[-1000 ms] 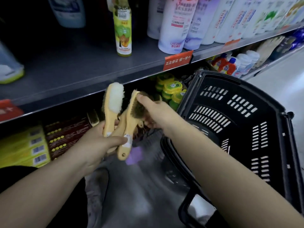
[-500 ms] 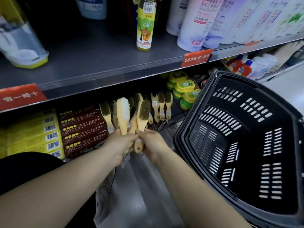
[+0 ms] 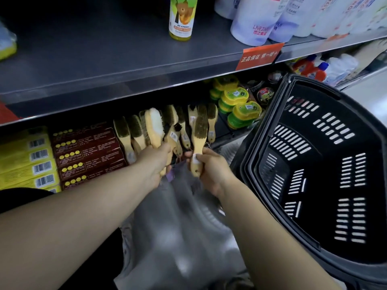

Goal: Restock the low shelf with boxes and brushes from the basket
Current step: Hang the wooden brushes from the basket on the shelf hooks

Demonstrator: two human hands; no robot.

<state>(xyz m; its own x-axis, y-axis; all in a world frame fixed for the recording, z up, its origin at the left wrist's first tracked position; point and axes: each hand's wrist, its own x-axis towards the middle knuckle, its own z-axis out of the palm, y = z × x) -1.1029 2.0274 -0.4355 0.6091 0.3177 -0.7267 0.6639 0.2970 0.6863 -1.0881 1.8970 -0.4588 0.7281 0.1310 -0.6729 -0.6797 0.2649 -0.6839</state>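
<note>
A: At the mouth of the low shelf (image 3: 225, 138), near its middle: dark-bristled wooden brush (image 3: 200, 130), upright, bristles facing out, gripped by its pale handle in the right hand (image 3: 209, 170).

B: And to the left of it?

A: Clenched in the left hand (image 3: 156, 162): white-bristled wooden brush (image 3: 156, 126) plus a second wooden brush with a small label (image 3: 172, 137), handles bunched together. Possibly a third behind, too hidden to tell.

B: Already shelved?

A: Farther back, a row of matching wooden brushes (image 3: 127, 130) standing on end. Left of those, stacked dark red boxes (image 3: 88, 147), then yellow boxes with barcodes (image 3: 27, 155). Right of the row, green-and-yellow tins (image 3: 240, 97).

B: Black plastic basket (image 3: 254, 143)?

A: To the right, nearer than the shelf, tipped towards the viewer. Nothing visible inside the part shown.

B: Step in hand, then?

A: Probably placing the last brushes, boxes seemingly done. Next: stand the right-hand brush on end beside the row, bristles forward like the others, without toppling neighbours. Then separate the left-hand pair and set each down.
</note>
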